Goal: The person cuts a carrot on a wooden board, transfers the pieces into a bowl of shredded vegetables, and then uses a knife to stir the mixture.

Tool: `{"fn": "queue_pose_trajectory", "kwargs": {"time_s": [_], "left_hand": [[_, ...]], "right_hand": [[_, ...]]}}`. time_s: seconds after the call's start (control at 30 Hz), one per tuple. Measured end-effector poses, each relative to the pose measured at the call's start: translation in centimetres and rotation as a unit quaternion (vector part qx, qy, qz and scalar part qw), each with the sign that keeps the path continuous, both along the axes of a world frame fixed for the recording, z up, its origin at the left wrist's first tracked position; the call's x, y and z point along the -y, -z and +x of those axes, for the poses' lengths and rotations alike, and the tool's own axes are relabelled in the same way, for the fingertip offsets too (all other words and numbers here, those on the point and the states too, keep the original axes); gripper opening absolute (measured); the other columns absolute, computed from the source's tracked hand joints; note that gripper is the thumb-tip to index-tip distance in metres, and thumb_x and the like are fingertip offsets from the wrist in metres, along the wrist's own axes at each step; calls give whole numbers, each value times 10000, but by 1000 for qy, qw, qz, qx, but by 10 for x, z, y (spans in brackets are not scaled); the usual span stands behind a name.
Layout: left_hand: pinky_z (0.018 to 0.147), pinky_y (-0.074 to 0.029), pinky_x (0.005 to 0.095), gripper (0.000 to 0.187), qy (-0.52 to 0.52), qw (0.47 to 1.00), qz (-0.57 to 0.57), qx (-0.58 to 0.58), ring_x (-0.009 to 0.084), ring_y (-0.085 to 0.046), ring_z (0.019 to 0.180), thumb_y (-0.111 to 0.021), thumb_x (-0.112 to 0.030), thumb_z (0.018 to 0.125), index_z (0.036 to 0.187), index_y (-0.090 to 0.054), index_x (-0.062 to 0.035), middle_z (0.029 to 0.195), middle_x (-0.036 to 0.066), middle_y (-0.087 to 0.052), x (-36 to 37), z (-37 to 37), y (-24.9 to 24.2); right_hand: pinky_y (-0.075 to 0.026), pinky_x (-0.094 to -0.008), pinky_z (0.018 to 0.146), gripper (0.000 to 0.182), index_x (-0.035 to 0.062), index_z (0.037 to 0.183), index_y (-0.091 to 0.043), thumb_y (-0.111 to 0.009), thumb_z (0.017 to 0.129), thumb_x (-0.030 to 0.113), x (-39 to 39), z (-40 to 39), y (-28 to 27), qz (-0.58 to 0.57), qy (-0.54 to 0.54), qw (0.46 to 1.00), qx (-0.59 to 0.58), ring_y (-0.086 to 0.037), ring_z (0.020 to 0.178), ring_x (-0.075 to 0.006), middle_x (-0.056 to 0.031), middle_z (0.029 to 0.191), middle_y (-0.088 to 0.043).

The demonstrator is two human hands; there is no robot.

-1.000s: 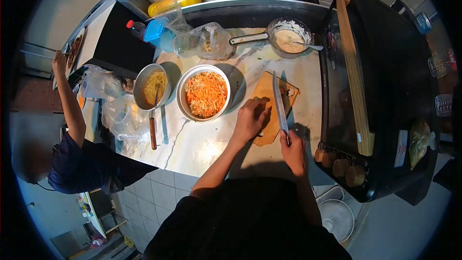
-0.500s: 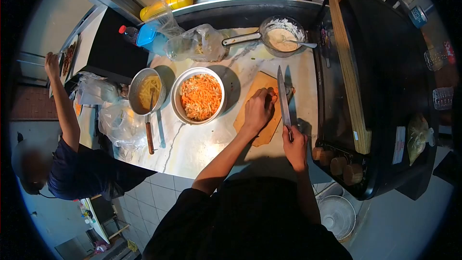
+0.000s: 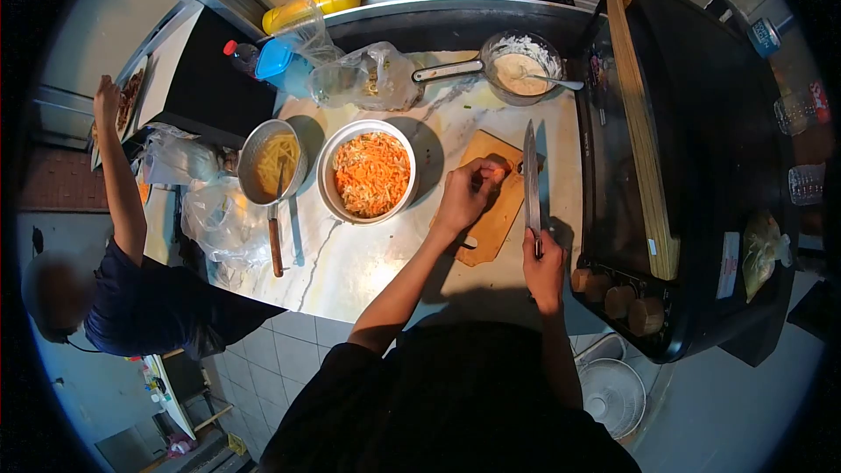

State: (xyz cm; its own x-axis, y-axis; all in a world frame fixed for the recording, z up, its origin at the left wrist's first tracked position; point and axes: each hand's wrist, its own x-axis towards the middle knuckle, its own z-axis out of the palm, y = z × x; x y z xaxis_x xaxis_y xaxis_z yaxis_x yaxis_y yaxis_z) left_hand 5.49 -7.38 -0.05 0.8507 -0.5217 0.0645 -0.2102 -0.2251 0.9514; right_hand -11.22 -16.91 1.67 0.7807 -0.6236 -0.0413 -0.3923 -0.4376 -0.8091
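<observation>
My left hand (image 3: 464,199) is over the wooden cutting board (image 3: 484,238), its fingers closed round a small orange piece (image 3: 497,174). My right hand (image 3: 544,270) grips the handle of a long knife (image 3: 532,184), whose blade points away from me just beyond the board's right edge. To the left of the board stands a white bowl (image 3: 325,177) full of shredded orange and pale food (image 3: 372,173). Further left is a metal pot (image 3: 250,162) with yellow strips in it and a wooden-handled utensil resting in it.
A pan of creamy mix (image 3: 519,73) with a spoon stands behind the board. Plastic bags (image 3: 372,79) and a blue-lidded container (image 3: 274,60) lie at the back left. A black oven (image 3: 710,166) borders the right side. Another person (image 3: 149,298) stands at the left, one arm raised.
The knife and my right hand have moved slightly right, away from the board. My left hand has shifted a little left, showing more of the orange piece. The view has shifted slightly.
</observation>
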Motion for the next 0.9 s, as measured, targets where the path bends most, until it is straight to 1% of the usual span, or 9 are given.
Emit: {"fn": "queue_pose_trajectory", "kwargs": {"time_s": [0.13,0.2,0.33,0.47,0.53,0.6,0.7,0.77,0.9], "left_hand": [[625,-503,268,133,43,996,-48,-58,146,-660,692,-638,-73,881,977,-614,15,758,117,-678,6,-5,5],[587,-497,256,121,76,980,-54,-178,130,-653,659,-626,-80,897,952,-591,21,737,102,-664,7,-11,-2],[572,-500,253,124,42,977,-71,-199,126,-655,648,-620,-87,905,937,-587,29,718,87,-653,-1,-10,-10],[620,-516,268,119,-14,993,13,-113,144,-672,695,-646,-63,874,934,-618,36,739,105,-673,-28,-1,-9],[670,-513,271,166,6,998,59,3,121,-649,749,-670,-126,875,927,-667,32,791,68,-684,-40,1,1],[695,-511,287,154,-8,997,58,-41,129,-649,763,-671,-118,869,930,-688,23,796,77,-687,-43,1,9],[690,-511,291,154,-6,999,36,28,164,-660,748,-671,-105,859,965,-689,4,808,111,-691,-43,1,12],[684,-512,296,161,-24,993,79,81,204,-677,748,-669,-91,848,980,-690,-3,839,148,-692,-39,-4,8],[703,-514,309,145,-45,992,101,61,237,-684,773,-672,-79,834,952,-693,2,843,159,-692,-35,-16,7]], "right_hand": [[-385,-447,519,266,-18,824,-589,-556,930,224,3,-3,4,17,11,1000,0,-550,568,-400,-219,629,-536],[-391,-446,533,288,-17,822,-593,-553,930,248,4,-4,-1,24,28,999,-21,-555,588,-404,-220,641,-543],[-406,-461,563,299,-8,830,-600,-549,931,268,3,-5,-8,11,41,999,-14,-553,599,-410,-216,649,-556],[-426,-500,605,265,14,873,-588,-549,925,271,-6,-7,-1,-26,-38,996,-80,-567,677,-431,-208,700,-593],[-427,-507,632,266,14,846,-559,-562,917,271,-13,-3,1,24,-82,993,-87,-563,729,-443,-210,723,-601],[-430,-521,672,259,19,842,-537,-581,901,267,-20,-2,14,10,-84,993,-86,-555,757,-447,-217,743,-603],[-434,-534,713,233,26,888,-539,-587,891,254,-23,0,18,19,-103,986,-129,-557,810,-446,-216,792,-611],[-438,-536,733,242,23,927,-542,-580,891,259,-23,-2,18,-7,-104,987,-125,-557,834,-448,-213,834,-616],[-432,-540,756,255,8,967,-540,-564,902,254,-18,-7,17,0,-116,977,-178,-553,851,-452,-209,879,-628]]}}
